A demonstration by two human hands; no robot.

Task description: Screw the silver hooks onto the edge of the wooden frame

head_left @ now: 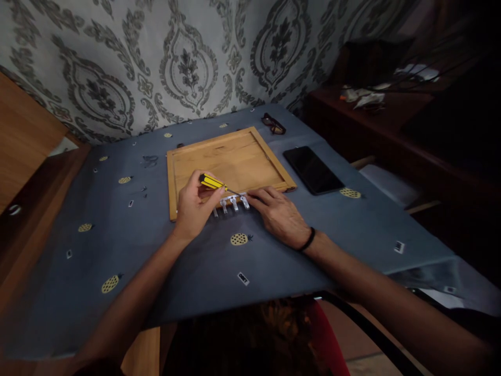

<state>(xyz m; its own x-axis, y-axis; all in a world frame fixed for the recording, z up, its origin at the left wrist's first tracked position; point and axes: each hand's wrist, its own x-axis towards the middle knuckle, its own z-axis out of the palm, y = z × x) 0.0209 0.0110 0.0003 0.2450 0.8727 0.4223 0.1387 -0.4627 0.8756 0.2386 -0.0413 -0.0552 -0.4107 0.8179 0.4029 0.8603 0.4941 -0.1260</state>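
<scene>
Hook strip (pixel 235 202) between the two hands (pixel 282 216)

labels (pixel 243 278) on the tablecloth (pixel 282 266) seem illegible.

the screwdriver (pixel 213 181) has a plastic handle and a metal shaft. the framed board (pixel 225 161) is grained wood; the hook strip (pixel 235 204) seems shiny metal. the tablecloth (pixel 188 282) looks smooth, matt.
</scene>
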